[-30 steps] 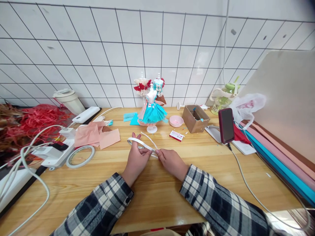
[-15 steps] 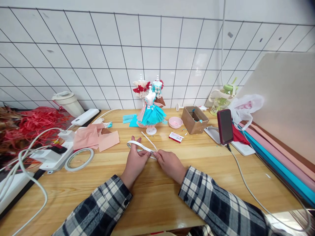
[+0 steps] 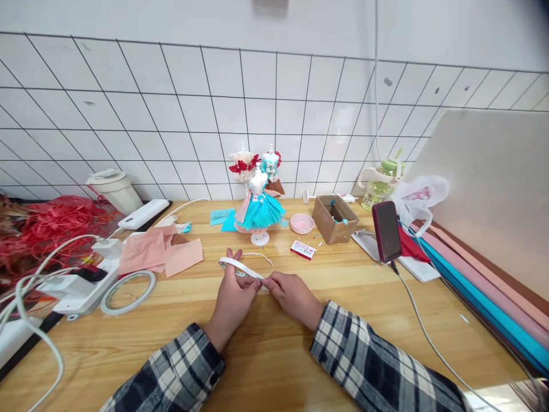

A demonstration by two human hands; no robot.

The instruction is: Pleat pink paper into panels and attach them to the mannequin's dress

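Our left fingers [image 3: 250,291] grip the white ring [image 3: 243,267]; beside them, our right fingers [image 3: 275,283] pinch its edge, which seemingly calls for steadiness.

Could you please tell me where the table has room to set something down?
Bare wood shows between the right sleeve and the phone cable, and between the white ring and the left sleeve. It is crowded around the red strands and power strip, and around the dress forms, bowl and box.
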